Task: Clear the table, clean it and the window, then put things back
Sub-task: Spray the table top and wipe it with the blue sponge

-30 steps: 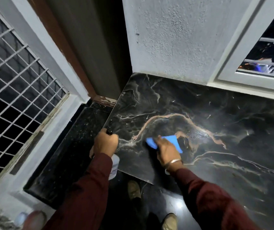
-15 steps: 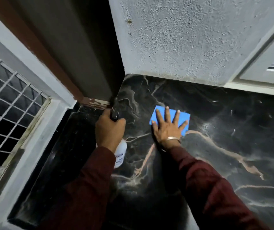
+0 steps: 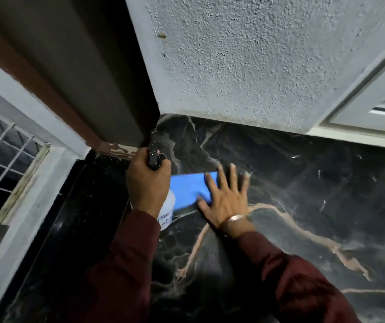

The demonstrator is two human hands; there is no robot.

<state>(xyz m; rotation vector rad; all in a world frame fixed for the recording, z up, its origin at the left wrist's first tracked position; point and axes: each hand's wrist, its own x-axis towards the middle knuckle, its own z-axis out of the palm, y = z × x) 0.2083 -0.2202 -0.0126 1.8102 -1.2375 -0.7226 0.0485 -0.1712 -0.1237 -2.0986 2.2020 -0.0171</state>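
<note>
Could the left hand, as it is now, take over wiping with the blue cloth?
Probably not: the left hand grips the spray bottle, though the blue cloth lies right beside it under the right hand.

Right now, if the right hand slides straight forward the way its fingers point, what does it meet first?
Probably the textured wall. The right hand lies flat on the blue cloth, fingers aimed across bare dark marble table toward that wall; nothing shows between, though depth is hard to judge.
</note>
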